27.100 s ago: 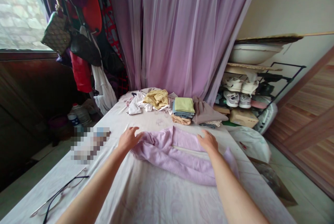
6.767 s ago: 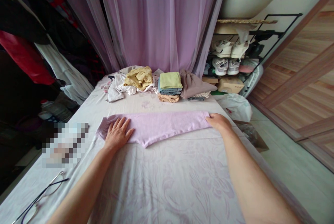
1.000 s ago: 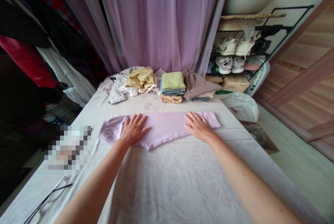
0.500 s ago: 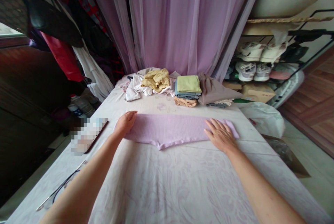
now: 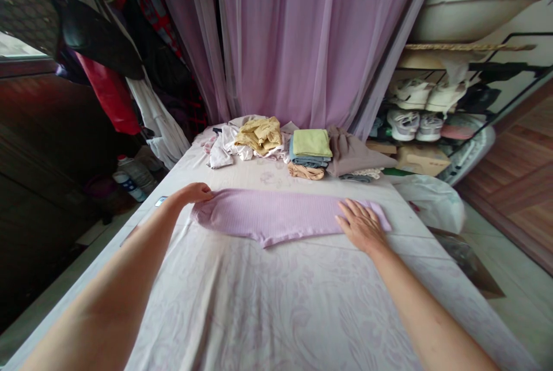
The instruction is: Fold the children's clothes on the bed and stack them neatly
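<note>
1. Your left arm (image 5: 103, 267) stretches far out from the lower left corner, reaching forward and slightly inward across the bed, with the elbow almost straight.
2. Your left hand (image 5: 196, 192) sits at the left end of the lilac ribbed top (image 5: 268, 215). Its fingers are bent and drawn together over the cloth's end. You can't tell from this view whether they are pinching the knit or only cupped on it.
3. Your right arm (image 5: 415, 302) comes in from the lower right, angled forward and inward, with the wrist low.
4. Your right hand (image 5: 362, 226) is open and lies palm down on the top near its right end, fingers spread and pointing forward and left. It holds nothing in its grip.
5. The top lies flat across the bed between your hands, folded into a long horizontal strip, with a shallow point hanging from its near edge onto the pale patterned bedsheet (image 5: 259, 302).
6. Just beyond the strip are a folded green cloth on a blue stack (image 5: 311, 143), a tan bundle (image 5: 306, 171), a crumpled mustard garment (image 5: 259, 133) and a taupe garment (image 5: 354, 158). None of them touches your hands.
</note>
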Available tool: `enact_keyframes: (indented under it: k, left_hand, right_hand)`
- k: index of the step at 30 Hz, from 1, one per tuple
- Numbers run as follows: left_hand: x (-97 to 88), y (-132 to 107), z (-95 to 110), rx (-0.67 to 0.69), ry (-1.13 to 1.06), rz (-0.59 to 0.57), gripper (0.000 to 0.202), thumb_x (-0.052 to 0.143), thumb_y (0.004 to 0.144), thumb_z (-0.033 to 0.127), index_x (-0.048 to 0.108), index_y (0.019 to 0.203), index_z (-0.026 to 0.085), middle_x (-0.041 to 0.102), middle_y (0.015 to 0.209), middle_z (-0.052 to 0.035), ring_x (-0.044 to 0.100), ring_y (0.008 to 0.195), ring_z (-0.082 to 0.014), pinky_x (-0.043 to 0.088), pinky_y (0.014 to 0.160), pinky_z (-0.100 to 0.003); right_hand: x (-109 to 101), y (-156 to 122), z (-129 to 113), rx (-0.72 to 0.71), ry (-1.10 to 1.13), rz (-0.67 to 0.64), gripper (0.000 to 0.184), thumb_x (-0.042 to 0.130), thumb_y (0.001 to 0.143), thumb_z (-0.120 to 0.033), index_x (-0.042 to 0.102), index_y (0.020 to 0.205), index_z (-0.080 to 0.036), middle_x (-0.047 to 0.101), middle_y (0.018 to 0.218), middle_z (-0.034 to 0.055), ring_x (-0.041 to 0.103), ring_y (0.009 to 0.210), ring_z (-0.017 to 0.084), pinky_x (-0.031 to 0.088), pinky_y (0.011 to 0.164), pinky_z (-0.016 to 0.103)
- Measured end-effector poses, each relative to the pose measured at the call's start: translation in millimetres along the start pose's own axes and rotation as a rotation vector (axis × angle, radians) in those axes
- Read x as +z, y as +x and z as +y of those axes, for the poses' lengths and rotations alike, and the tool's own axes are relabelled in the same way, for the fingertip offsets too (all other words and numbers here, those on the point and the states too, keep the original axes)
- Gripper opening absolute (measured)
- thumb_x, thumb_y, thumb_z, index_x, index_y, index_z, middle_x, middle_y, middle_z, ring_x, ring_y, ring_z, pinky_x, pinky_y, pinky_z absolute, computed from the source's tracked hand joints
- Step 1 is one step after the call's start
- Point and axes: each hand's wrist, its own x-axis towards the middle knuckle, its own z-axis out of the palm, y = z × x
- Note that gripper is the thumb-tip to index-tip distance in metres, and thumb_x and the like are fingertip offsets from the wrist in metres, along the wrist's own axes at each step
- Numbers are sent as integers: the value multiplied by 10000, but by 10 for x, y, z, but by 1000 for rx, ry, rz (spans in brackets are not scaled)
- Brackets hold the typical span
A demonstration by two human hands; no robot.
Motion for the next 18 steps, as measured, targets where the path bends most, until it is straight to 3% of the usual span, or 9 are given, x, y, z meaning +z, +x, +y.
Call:
enact_keyframes:
  k: [5, 9, 11, 15, 18]
  left_hand:
    - [-21, -106, 32, 33, -97, 41, 392, 550, 664, 498, 668, 874, 190, 707, 850, -25, 630, 803, -208, 440, 612, -252]
    - [-14, -345, 139, 114, -485, 84, 548, 624, 607, 555, 619, 1022, 196, 687, 967, -24, 631, 849, -194, 481, 684, -257]
    - [-7, -451, 216, 119, -627, 80, 587, 678, 569, 560, 611, 1024, 196, 675, 924, -10, 629, 820, -188, 480, 674, -258]
    - [8, -511, 284, 60, -626, 106, 524, 699, 574, 572, 630, 922, 187, 620, 718, 34, 591, 684, -172, 422, 572, -245]
    - [13, -430, 185, 81, -552, 208, 482, 654, 624, 589, 647, 894, 189, 641, 733, 26, 598, 706, -178, 435, 604, -252]
  right_hand:
    - [-5, 1, 0, -10, 4, 12, 514, 345, 952, -420, 518, 1397, -229, 507, 1475, 94, 441, 1345, 253, 279, 1131, 465]
    - [-18, 3, -2, -4, 7, -5, 518, 344, 952, -426, 517, 1398, -226, 498, 1482, 93, 434, 1355, 251, 287, 1126, 462]
    - [-32, 4, -7, -3, 9, -13, 517, 340, 954, -422, 517, 1398, -225, 493, 1486, 95, 429, 1359, 252, 292, 1123, 466]
    - [-62, 4, -19, -1, 0, -26, 519, 343, 957, -423, 526, 1392, -208, 492, 1488, 99, 434, 1358, 250, 304, 1117, 454]
    - [-68, 5, -25, 1, -5, -16, 517, 343, 958, -419, 526, 1393, -209, 500, 1481, 98, 447, 1348, 246, 316, 1107, 446]
